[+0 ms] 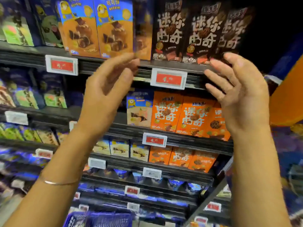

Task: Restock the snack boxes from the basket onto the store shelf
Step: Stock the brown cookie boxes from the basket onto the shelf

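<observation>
Brown snack boxes point(170, 30), upright, apparently facing outward

Across the top of the frame, snack boxes point(170, 30) are standing side by side on the upper shelf point(164, 65). The left hand point(108, 89) and right hand point(237, 95) are hovering before its edge, flanking a price tag point(168, 78). The basket point(98, 218) is sitting at the bottom, left of centre.
</observation>
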Demonstrator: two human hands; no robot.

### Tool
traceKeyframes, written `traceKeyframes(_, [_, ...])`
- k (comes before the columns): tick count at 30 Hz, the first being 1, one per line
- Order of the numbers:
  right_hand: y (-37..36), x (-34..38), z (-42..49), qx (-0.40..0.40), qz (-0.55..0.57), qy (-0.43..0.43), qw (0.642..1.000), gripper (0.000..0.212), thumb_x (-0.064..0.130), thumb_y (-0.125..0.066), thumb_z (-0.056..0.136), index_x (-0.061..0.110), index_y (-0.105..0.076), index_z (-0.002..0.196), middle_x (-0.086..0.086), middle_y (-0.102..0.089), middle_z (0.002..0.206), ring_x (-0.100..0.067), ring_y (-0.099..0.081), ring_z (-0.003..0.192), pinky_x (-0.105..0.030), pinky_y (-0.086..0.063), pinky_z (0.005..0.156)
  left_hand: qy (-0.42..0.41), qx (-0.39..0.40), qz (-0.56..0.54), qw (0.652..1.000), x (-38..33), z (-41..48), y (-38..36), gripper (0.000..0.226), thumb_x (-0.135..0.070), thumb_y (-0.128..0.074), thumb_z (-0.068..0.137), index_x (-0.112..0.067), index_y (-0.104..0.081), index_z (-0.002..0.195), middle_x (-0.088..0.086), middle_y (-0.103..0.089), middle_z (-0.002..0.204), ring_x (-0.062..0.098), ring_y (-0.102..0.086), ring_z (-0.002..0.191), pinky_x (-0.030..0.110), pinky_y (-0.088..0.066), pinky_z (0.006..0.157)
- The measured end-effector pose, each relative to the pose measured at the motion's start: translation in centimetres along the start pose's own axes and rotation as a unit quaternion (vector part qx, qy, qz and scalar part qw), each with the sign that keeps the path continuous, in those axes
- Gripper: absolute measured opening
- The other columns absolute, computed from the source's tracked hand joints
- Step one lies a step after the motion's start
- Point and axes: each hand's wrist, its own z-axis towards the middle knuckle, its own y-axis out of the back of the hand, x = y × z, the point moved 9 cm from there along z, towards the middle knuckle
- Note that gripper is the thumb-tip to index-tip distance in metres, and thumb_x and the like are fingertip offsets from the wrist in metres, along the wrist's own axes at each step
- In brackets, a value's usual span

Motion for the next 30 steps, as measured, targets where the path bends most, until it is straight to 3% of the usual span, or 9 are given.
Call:
traceKeyframes(5, [-3.4, -10.9, -8.4, 0.042, 0.075, -0.132, 0.988, 0.022, 0.029, -0.056, 0.092, 0.014, -0.063, 0.107, -0.001, -0.073, 0.088, -0.016, -0.069, 0.078, -0.026, -0.049, 0.065, 0.232, -0.105, -0.025, 0.967, 9.9, -13.6, 5.7, 0.072, -0.076, -0.066, 0.081, -0.023, -0.063, 0.129, 0.003, -0.073, 0.129, 0.023, -0.070, 0.120, 0.029, -0.057, 0.091])
traceKeyframes(8, [-6.3, -21.0, -15.6, 0.077, 0.011, -0.289, 0.954, 0.014, 0.029, -0.062, 0.092, 0.018, -0.069, 0.097, -0.003, -0.074, 0.084, -0.020, -0.070, 0.075, -0.029, -0.051, 0.064, 0.378, -0.148, 0.043, 0.913, 16.2, -23.6, 9.5, 0.047, -0.054, -0.060, 0.099, -0.014, -0.066, 0.124, 0.003, -0.076, 0.118, 0.016, -0.073, 0.102, 0.027, -0.055, 0.081])
traceKeyframes(11, [-8.1, -30.1, -24.9, 0.115, -0.066, -0.446, 0.885, 0.011, 0.031, -0.069, 0.094, 0.020, -0.069, 0.095, -0.002, -0.077, 0.088, -0.023, -0.073, 0.083, -0.037, -0.053, 0.075, 0.515, -0.191, 0.077, 0.832, 20.9, -34.6, 14.8, 0.036, -0.034, -0.048, 0.109, -0.005, -0.068, 0.116, 0.016, -0.073, 0.113, 0.025, -0.069, 0.094, 0.038, -0.051, 0.085])
traceKeyframes(15, [-9.5, -38.4, -36.4, 0.125, -0.150, -0.581, 0.790, 0.014, 0.033, -0.063, 0.100, 0.021, -0.066, 0.095, -0.007, -0.074, 0.104, -0.016, -0.071, 0.086, -0.030, -0.051, 0.072, 0.675, -0.232, 0.061, 0.698, 24.5, -46.5, 21.4, 0.051, -0.055, -0.039, 0.108, -0.016, -0.072, 0.103, 0.010, -0.076, 0.098, 0.019, -0.068, 0.075, 0.026, -0.053, 0.063])
traceKeyframes(18, [-11.3, -43.3, -43.6, 0.096, -0.187, -0.638, 0.741, 0.015, 0.032, -0.061, 0.101, 0.017, -0.062, 0.102, -0.002, -0.069, 0.098, -0.014, -0.064, 0.082, -0.028, -0.046, 0.064, 0.740, -0.226, 0.037, 0.632, 27.1, -53.3, 26.0, 0.059, -0.066, -0.036, 0.104, -0.018, -0.071, 0.100, 0.000, -0.078, 0.085, 0.021, -0.068, 0.082, 0.032, -0.047, 0.073])
traceKeyframes(23, [-15.2, -52.6, -54.0, 0.082, -0.228, -0.691, 0.681, 0.021, 0.032, -0.055, 0.105, 0.013, -0.063, 0.109, -0.007, -0.063, 0.096, -0.024, -0.061, 0.091, -0.034, -0.047, 0.070, 0.809, -0.166, -0.030, 0.563, 33.6, -62.4, 31.3, 0.064, -0.073, -0.029, 0.101, -0.022, -0.068, 0.107, 0.003, -0.072, 0.109, 0.023, -0.064, 0.096, 0.035, -0.043, 0.079])
traceKeyframes(26, [-16.5, -59.7, -58.6, 0.065, -0.242, -0.686, 0.683, 0.025, 0.026, -0.059, 0.103, 0.004, -0.065, 0.094, -0.015, -0.061, 0.082, -0.022, -0.054, 0.074, -0.029, -0.045, 0.064, 0.821, -0.181, -0.081, 0.536, 38.7, -67.1, 33.4, 0.059, -0.072, -0.035, 0.100, -0.022, -0.067, 0.102, 0.005, -0.069, 0.109, 0.025, -0.060, 0.101, 0.037, -0.043, 0.084])
traceKeyframes(28, [-16.5, -64.7, -61.9, 0.057, -0.249, -0.701, 0.666, 0.026, 0.029, -0.061, 0.101, 0.010, -0.063, 0.084, -0.009, -0.055, 0.073, -0.018, -0.049, 0.061, -0.026, -0.040, 0.056, 0.818, -0.213, -0.100, 0.526, 42.6, -70.6, 34.4, 0.057, -0.069, -0.038, 0.101, -0.020, -0.066, 0.099, 0.007, -0.068, 0.104, 0.027, -0.059, 0.102, 0.042, -0.044, 0.096])
traceKeyframes(30, [-15.9, -70.5, -65.2, 0.031, -0.226, -0.731, 0.644, 0.034, 0.031, -0.058, 0.103, -0.001, -0.066, 0.095, -0.006, -0.048, 0.072, -0.015, -0.043, 0.056, -0.027, -0.033, 0.057, 0.813, -0.244, -0.138, 0.510, 47.1, -73.9, 34.5, 0.054, -0.065, -0.037, 0.104, -0.019, -0.063, 0.098, 0.010, -0.063, 0.095, 0.025, -0.057, 0.087, 0.038, -0.047, 0.086])
